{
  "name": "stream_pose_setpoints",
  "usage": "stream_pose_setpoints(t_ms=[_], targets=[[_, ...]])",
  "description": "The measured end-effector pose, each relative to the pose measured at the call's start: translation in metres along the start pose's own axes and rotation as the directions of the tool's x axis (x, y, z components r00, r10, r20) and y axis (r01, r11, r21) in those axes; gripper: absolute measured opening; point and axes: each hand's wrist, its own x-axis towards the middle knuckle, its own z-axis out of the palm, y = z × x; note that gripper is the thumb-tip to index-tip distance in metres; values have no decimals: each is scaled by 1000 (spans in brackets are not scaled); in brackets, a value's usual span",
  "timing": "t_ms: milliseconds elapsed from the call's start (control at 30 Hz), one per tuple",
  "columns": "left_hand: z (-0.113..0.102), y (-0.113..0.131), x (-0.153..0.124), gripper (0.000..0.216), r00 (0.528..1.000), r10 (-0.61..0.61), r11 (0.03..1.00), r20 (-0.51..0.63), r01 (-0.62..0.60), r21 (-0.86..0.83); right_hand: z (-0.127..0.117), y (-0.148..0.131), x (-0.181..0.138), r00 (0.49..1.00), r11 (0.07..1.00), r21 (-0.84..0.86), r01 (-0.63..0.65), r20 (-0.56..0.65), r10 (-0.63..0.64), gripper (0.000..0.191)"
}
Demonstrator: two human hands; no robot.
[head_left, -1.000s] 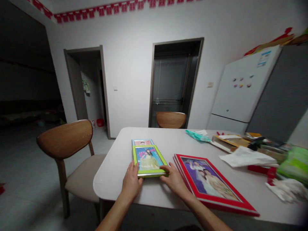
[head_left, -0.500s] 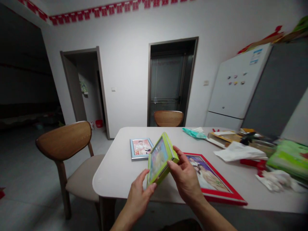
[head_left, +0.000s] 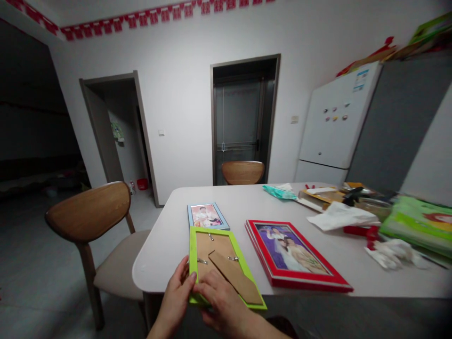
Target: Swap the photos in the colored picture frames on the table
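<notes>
A green picture frame (head_left: 219, 256) lies face down at the near edge of the white table (head_left: 169, 235), its brown backing board and stand showing. My left hand (head_left: 176, 299) grips the frame's near left corner, thumb on the green rim. My right hand (head_left: 221, 306) rests on the near end of the backing, fingers curled over it. A small blue-framed photo (head_left: 206, 215) lies just beyond the green frame. A larger red picture frame (head_left: 293, 252) lies face up to the right.
Two wooden chairs stand at the table, one at the left (head_left: 90, 216) and one at the far side (head_left: 243, 172). Papers, a white cloth (head_left: 341, 215), green packages (head_left: 418, 223) and clutter fill the table's right end. A white fridge (head_left: 335, 125) stands behind.
The green frame was picked up from on top of the blue-framed photo, turned over in both hands, and now lies face down nearer to me. The blue frame is uncovered.
</notes>
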Motion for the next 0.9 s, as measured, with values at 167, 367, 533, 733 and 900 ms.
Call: stream_pose_setpoints(t_ms=[167, 367, 533, 733, 900], targets=[[-10, -25, 11, 54, 995, 83, 962, 59, -95, 254, 18, 11, 2, 998, 998, -67, 9, 61, -5, 30], [-9, -17, 8, 55, 996, 92, 875, 2, -82, 478, -27, 26, 1, 990, 992, -14, -129, -64, 128, 23], [0, -12, 12, 59, 992, 124, 819, 5, -105, 564, -59, 72, -2, 891, 870, -199, -451, -153, 427, 25], [-1, -23, 17, 56, 983, 164, 765, 79, -178, 619, -47, 88, 1, 840, 798, -265, -542, -151, 521, 23], [-2, -27, 14, 54, 980, 193, 789, 46, -183, 587, -44, 79, 6, 829, 748, -362, -557, -183, 529, 24]])
